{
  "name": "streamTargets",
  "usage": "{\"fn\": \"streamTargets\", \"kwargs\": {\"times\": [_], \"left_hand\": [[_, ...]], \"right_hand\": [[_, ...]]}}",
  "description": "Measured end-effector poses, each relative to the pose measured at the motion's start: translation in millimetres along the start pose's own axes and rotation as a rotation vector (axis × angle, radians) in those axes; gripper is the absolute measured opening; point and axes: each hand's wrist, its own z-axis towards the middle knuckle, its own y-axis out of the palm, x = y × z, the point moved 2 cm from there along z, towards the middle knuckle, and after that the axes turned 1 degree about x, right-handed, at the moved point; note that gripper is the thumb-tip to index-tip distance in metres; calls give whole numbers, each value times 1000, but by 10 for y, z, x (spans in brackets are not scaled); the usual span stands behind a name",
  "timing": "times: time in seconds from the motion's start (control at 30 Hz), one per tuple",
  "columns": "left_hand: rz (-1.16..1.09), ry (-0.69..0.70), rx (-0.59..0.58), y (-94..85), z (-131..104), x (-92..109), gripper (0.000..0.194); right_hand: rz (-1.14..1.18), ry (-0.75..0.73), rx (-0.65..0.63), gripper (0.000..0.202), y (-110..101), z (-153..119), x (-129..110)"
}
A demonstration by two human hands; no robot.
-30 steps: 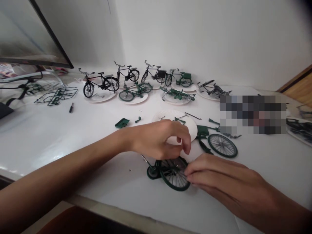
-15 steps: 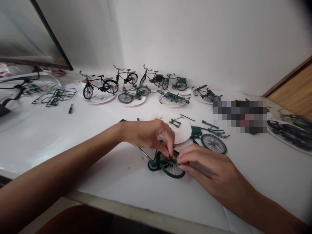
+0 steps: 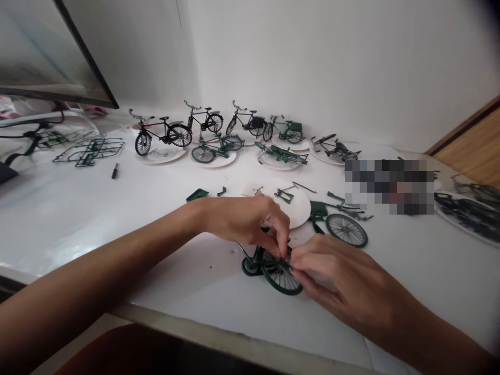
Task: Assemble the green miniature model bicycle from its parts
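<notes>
A green model bicycle (image 3: pixel 251 267), partly assembled, lies at the front of the table with its spoked wheel (image 3: pixel 282 287) toward me. From above, my left hand (image 3: pixel 250 221) pinches at the wheel's hub, thumb and finger closed together. My right hand (image 3: pixel 338 276) meets it from the right, its closed fingertips also at the hub. Whatever small part sits between the fingertips is hidden. Just behind, a white plate (image 3: pixel 299 216) carries a small green rack-like piece (image 3: pixel 285 196) and thin metal pieces. A loose grey-tyred wheel (image 3: pixel 346 230) rests right of the plate, beside a green box (image 3: pixel 318 209).
Several black and green model bicycles (image 3: pixel 164 131) stand or lie on plates along the wall. Green sprue frames (image 3: pixel 91 152) and a small screwdriver (image 3: pixel 114 171) are at left, under a monitor (image 3: pixel 54 52). Dark parts fill a plate (image 3: pixel 469 213) at right.
Both hands and the bicycle have shifted slightly right and down in the picture; the whole view has shifted a little too. The fingertips stay pinched at the wheel's hub.
</notes>
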Motion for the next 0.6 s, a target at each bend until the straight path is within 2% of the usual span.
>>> {"fn": "streamTargets", "kwargs": {"times": [0.2,0.6], "left_hand": [[11,-16,-5,2,10,47,13],[-3,-15,-21,22,31,78,13]], "right_hand": [[113,124,95,20,52,1,34],[177,128,98,23,104,-51,24]]}}
